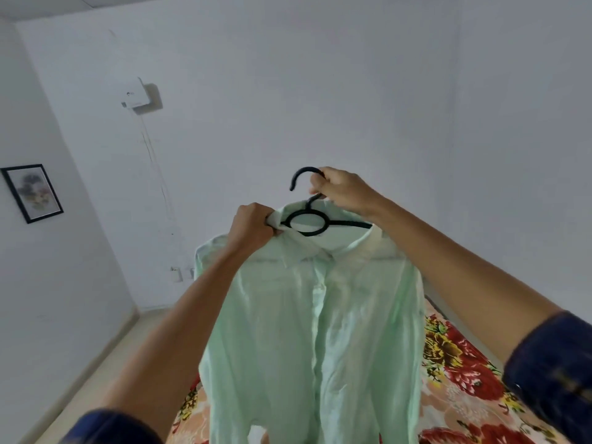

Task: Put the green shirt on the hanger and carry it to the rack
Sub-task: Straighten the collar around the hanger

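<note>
White bedroom, flowered bed below | right hand gripping hanger neck | left hand pinching green shirt collar | shirt nearly seated; rack unseen, carry pending

Single head-worn view, facing forward and slightly down, close to raised hands, white wall beyond

Bare wall ahead leaves open air above the floral bed.

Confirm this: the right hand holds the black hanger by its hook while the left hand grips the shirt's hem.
Wrong on one point. In the head view the left hand grips the green shirt at its collar, not the hem. The right hand does hold the black hanger by its hook.
</note>
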